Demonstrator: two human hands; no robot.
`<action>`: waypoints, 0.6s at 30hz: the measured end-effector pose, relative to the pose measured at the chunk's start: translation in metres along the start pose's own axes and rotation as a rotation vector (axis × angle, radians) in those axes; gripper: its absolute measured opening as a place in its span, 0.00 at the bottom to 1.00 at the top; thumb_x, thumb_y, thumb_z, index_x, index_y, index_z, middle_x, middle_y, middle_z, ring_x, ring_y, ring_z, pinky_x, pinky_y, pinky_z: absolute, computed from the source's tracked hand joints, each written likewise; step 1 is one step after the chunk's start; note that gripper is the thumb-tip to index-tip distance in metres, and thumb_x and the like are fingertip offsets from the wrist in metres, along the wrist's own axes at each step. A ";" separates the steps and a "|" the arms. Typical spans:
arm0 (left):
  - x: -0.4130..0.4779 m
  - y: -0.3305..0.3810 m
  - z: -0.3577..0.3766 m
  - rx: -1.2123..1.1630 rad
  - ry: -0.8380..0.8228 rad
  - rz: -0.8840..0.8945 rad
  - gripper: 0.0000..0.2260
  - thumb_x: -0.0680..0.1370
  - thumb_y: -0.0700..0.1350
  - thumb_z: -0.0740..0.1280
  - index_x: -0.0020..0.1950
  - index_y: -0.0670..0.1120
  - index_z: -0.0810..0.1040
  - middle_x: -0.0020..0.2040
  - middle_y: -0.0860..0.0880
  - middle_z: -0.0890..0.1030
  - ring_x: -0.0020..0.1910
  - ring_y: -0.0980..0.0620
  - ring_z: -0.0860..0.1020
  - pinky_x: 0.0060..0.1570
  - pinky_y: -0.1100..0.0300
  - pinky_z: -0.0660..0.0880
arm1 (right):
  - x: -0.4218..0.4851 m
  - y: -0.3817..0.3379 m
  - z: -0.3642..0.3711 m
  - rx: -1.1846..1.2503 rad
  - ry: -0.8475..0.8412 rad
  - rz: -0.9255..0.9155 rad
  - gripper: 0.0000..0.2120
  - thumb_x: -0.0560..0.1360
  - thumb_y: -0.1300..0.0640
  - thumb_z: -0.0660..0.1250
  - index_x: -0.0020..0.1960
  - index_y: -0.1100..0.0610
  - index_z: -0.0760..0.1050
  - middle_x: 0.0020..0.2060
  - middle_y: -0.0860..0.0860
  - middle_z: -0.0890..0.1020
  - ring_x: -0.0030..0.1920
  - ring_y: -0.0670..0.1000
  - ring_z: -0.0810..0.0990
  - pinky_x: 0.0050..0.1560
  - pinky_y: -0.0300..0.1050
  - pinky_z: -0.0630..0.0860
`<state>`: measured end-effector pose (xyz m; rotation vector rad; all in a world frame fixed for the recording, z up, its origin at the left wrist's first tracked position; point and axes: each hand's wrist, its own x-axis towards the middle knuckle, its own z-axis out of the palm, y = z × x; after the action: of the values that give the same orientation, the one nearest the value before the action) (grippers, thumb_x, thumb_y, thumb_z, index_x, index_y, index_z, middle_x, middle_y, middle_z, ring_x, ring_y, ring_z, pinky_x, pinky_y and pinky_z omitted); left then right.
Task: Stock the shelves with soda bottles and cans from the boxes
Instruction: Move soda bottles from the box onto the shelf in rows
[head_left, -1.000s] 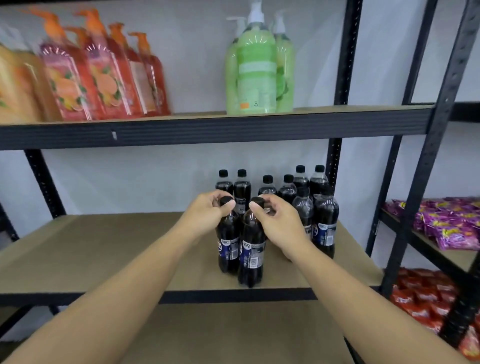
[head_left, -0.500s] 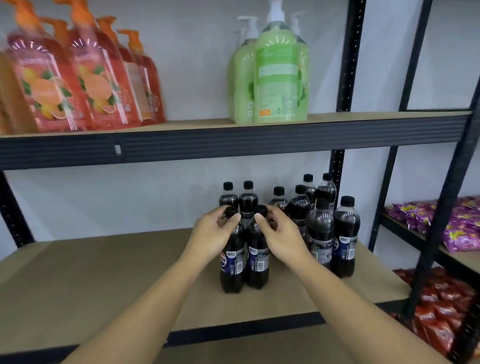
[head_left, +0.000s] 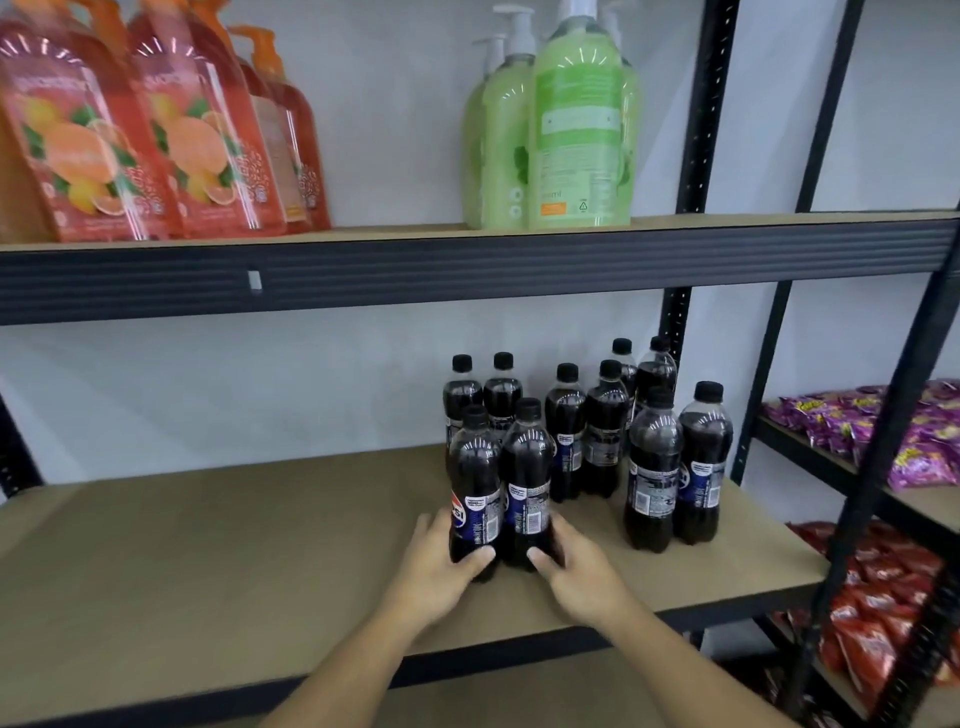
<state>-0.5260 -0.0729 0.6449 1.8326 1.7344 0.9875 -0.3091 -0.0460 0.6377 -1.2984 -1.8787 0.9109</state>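
Shows the left cola bottle (head_left: 475, 483) and the right cola bottle (head_left: 527, 478) upright and touching side by side on the middle shelf (head_left: 234, 545), just in front of a cluster of like bottles (head_left: 654, 467). Shows the left hand (head_left: 434, 571) curled round the base of the left cola bottle and the right hand (head_left: 579, 574) curled round the base of the right cola bottle, thumbs across the fronts. Includes orange soap bottles (head_left: 156, 140) and green soap bottles (head_left: 576, 119) on the shelf above.

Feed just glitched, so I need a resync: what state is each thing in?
left hand: grips left bottle at base.
right hand: grips right bottle at base.
left bottle: upright on shelf, capped.
right bottle: upright, capped, beside left bottle.
other bottles: upright, capped, untouched.
soaps: upright on upper shelf.
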 end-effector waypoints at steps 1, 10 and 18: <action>-0.003 -0.003 0.001 -0.001 -0.019 -0.012 0.21 0.77 0.52 0.73 0.68 0.55 0.72 0.56 0.55 0.72 0.53 0.64 0.71 0.58 0.64 0.69 | -0.001 0.003 0.002 -0.001 0.008 0.001 0.31 0.81 0.57 0.67 0.78 0.38 0.61 0.69 0.31 0.72 0.72 0.38 0.68 0.76 0.41 0.63; -0.006 -0.021 0.013 -0.022 0.050 -0.023 0.17 0.77 0.46 0.73 0.63 0.56 0.74 0.47 0.51 0.76 0.43 0.54 0.77 0.46 0.63 0.74 | 0.007 0.014 0.000 0.198 0.052 0.093 0.28 0.77 0.63 0.73 0.73 0.47 0.69 0.63 0.38 0.77 0.68 0.40 0.74 0.71 0.38 0.67; -0.005 -0.023 0.015 -0.027 0.125 -0.055 0.17 0.75 0.53 0.76 0.61 0.56 0.77 0.48 0.54 0.77 0.42 0.56 0.79 0.46 0.60 0.77 | 0.008 0.014 0.003 0.227 0.132 0.083 0.25 0.73 0.53 0.78 0.67 0.51 0.73 0.59 0.42 0.81 0.60 0.38 0.78 0.61 0.31 0.74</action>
<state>-0.5298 -0.0726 0.6174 1.7302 1.8243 1.1189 -0.3072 -0.0355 0.6251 -1.2719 -1.5808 1.0227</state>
